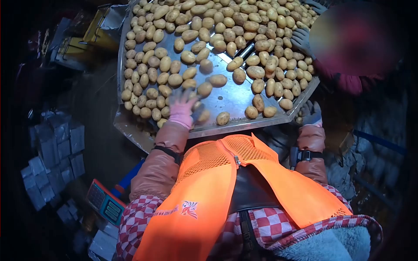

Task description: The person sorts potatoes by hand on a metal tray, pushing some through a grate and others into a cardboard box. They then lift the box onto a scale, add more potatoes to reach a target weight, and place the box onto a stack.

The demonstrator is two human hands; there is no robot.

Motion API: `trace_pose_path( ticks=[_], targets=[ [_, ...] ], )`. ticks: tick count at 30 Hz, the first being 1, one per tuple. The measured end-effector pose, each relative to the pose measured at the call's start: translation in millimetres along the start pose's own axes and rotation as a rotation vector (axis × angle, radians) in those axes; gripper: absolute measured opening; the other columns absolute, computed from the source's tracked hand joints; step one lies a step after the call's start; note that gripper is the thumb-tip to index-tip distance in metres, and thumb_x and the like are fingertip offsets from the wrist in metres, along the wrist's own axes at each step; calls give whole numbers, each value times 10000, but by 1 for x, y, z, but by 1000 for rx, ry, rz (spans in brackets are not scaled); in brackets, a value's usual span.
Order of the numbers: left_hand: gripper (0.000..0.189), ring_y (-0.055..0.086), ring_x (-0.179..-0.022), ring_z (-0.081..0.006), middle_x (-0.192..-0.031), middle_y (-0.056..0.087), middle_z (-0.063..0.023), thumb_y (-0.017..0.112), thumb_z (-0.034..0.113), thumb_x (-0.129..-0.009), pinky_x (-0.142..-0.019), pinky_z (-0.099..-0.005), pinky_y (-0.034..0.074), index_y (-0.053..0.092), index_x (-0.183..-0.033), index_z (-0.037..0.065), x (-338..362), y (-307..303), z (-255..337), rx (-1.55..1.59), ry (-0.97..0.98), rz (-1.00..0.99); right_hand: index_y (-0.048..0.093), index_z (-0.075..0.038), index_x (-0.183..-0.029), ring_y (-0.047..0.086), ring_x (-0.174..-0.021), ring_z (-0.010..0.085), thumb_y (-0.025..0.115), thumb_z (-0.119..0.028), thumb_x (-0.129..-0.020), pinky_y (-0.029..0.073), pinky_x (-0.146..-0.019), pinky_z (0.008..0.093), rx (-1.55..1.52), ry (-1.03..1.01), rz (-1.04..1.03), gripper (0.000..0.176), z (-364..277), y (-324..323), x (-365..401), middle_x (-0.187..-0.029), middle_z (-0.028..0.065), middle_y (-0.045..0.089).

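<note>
Near the sorting table (261, 124) rim, the left hand (182, 108), fingers spread and empty, hovers just left of a potato (223, 118); the farther right hand (311, 114) hides its grip.

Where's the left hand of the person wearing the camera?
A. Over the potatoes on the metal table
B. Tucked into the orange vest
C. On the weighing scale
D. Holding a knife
A: the left hand, in a pink glove, reaches over the potatoes at the near edge of the table, with its fingers spread.
</note>
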State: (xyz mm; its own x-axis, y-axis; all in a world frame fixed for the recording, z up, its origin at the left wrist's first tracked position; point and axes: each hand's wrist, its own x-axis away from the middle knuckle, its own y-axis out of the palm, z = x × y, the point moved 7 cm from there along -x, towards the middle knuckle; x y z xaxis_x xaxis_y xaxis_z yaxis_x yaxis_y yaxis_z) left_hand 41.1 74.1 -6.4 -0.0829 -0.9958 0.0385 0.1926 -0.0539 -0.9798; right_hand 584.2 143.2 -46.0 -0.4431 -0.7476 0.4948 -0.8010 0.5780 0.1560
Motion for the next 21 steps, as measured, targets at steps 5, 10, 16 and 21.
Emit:
trace_pose_path(
  ticks=[5,10,16,21],
  targets=[
    [680,420,-1345,-330,-1418,491,-96,690,525,-799,-1131,-591,237,537,-1360,172,33,-1,-81,21,-387,52,410,-91,-1453,636,-897,201,531,-270,-998,533,-697,302,268,8,-360,504,4,113,34,-1185,112,612],
    [656,297,-1433,-291,-1527,359,-34,722,375,-779,-1153,-605,166,500,-1389,276,63,-7,-73,-143,-687,147,481,-20,-1385,631,-861,151,573,-237,-979,529,-689,266,534,-137,-666,469,24,198,49,-1107,100,649],
    [654,243,-1443,-281,-1532,330,-31,673,252,-786,-1151,-629,117,477,-1407,313,54,1,24,-10,-469,-78,517,-134,-1390,494,-1261,385,706,-324,-847,399,-1066,446,1184,-949,-826,606,51,296,68,-1358,179,537],
    [662,231,-1449,-270,-1546,315,-15,659,286,-807,-1117,-666,150,446,-1430,357,44,-6,17,99,-545,-4,311,-410,-1504,222,-1467,370,683,-627,-784,128,-1049,789,1941,-724,-590,839,92,333,114,-1607,136,209]
  ],
)
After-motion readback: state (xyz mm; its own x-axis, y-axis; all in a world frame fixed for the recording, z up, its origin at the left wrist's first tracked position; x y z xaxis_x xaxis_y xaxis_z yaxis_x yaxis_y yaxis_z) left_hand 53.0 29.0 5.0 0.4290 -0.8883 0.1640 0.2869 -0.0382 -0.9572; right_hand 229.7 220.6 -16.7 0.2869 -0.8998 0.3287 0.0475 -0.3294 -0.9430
